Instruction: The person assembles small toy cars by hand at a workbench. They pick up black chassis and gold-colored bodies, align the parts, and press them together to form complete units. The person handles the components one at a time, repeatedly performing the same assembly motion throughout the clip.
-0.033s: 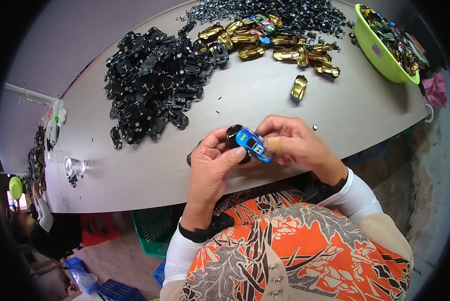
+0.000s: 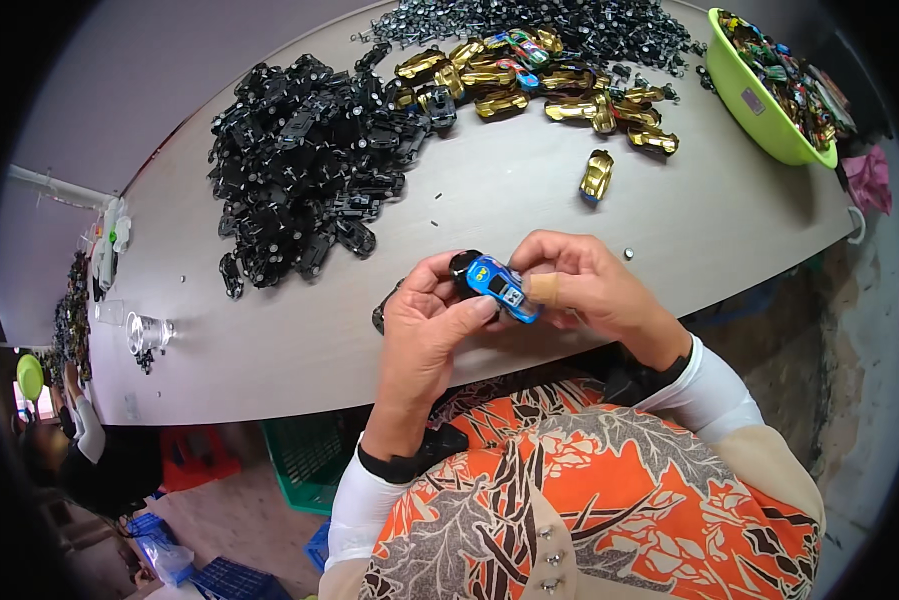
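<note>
Closed on it from both sides, your left hand (image 2: pixel 419 330) and right hand (image 2: pixel 597 292) held a blue toy car (image 2: pixel 492 283) above the near part of the table (image 2: pixel 269 350), with your left thumb against it. One gold car (image 2: pixel 596 176) lay apart beyond your right hand, and a heap of black toy-car parts (image 2: pixel 299 160) rose farther left.

Can't see underside of blue toy car (image 2: pixel 485 277), masked by left hand (image 2: pixel 424 325) and right hand (image 2: pixel 591 290). Can't ID two dark slivers (image 2: pixel 434 223) beyond left hand, too small.
</note>
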